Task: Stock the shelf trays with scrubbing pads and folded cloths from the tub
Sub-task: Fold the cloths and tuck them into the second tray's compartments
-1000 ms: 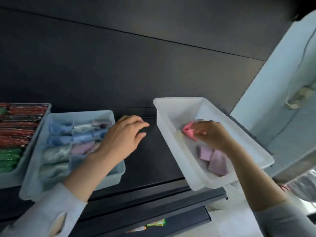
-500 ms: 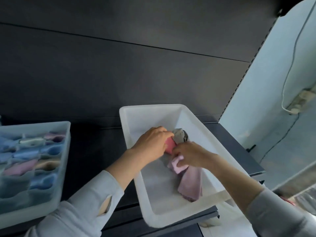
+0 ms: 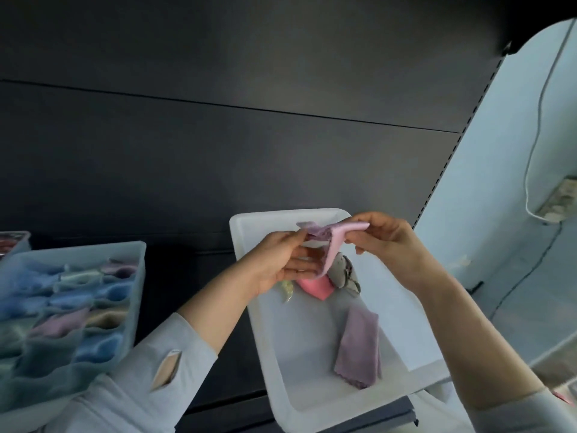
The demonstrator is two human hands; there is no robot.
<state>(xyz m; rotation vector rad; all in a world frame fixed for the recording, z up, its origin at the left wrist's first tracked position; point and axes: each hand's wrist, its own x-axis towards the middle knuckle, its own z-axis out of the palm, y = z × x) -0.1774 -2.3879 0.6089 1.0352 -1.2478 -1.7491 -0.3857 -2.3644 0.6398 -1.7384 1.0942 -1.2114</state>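
At nine o'clock sits the pale divided shelf tray of folded cloths. Above the white plastic tub, left hand and right hand pinch a lilac cloth, seemingly mid-fold; next, carry it tray-ward.

No readable text, labels, brands or numbers on tub, trays, cloths or wall.

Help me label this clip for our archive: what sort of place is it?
Probably a shop aisle being restocked: dark shelving with a slotted upright, a divided tray of sorted folded cloths, and a white tub of loose stock.
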